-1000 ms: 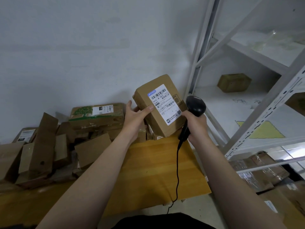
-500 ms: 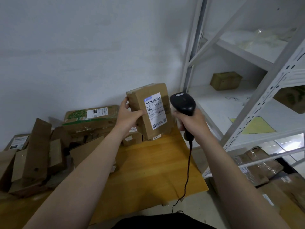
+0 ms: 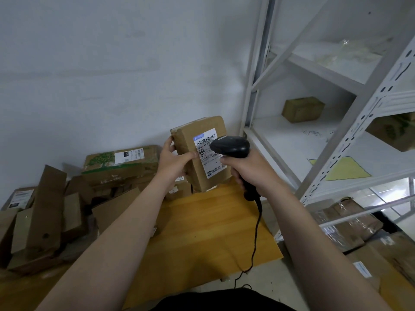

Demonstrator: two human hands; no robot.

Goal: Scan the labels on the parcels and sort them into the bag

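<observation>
My left hand grips a brown cardboard parcel upright above the far edge of the wooden table. A white barcode label faces me on its front. My right hand holds a black corded barcode scanner by the handle. The scanner head sits right in front of the label and hides its upper right part. No bag is in view.
Several cardboard parcels lie heaped on the left of the table against the wall. A white metal shelf rack stands to the right with a box on it. More wrapped parcels lie on the floor under the rack.
The parcel has been turned upright with its label toward me. My right hand has swung the scanner left, from beside the parcel to in front of the label.
</observation>
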